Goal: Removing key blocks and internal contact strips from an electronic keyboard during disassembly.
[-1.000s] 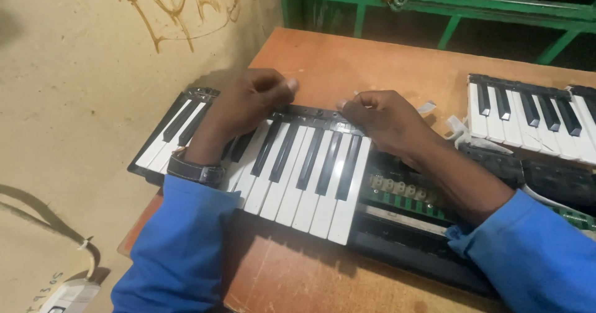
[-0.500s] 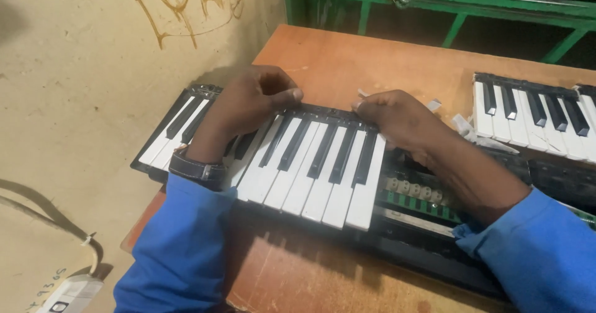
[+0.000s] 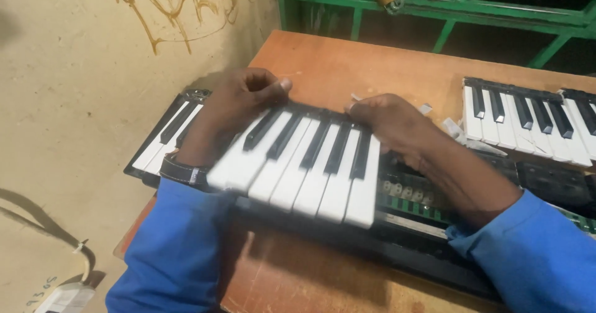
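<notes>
Right now you have both hands on a loose key block (image 3: 304,164), a strip of white and black keys tilted up at its near edge over the opened keyboard (image 3: 397,226). Your left hand (image 3: 233,111) curls over the block's far left corner, thumb pointing right along the back edge; your right hand (image 3: 391,127) clamps the far right corner, fingers hooked behind the keys. Both hands are closed on the block and set apart, 1 at each end.

The block sits across the keyboard's middle, above the exposed green board (image 3: 422,198) with its row of pale contacts. To the left, another key section (image 3: 164,139) lies seated in the black case. To the right, a 2nd key strip (image 3: 528,120) rests on the wooden table (image 3: 347,65), near the green metal frame (image 3: 434,9).

You look to be mid-way through lifting or seating this block; which direction cannot be told from a single view. Either way, the next move calls for keeping both ends level, so the back edge does not snag, and keeping the keys clear of the contacts underneath. Watch the white bits (image 3: 453,127) lying by your right hand.
</notes>
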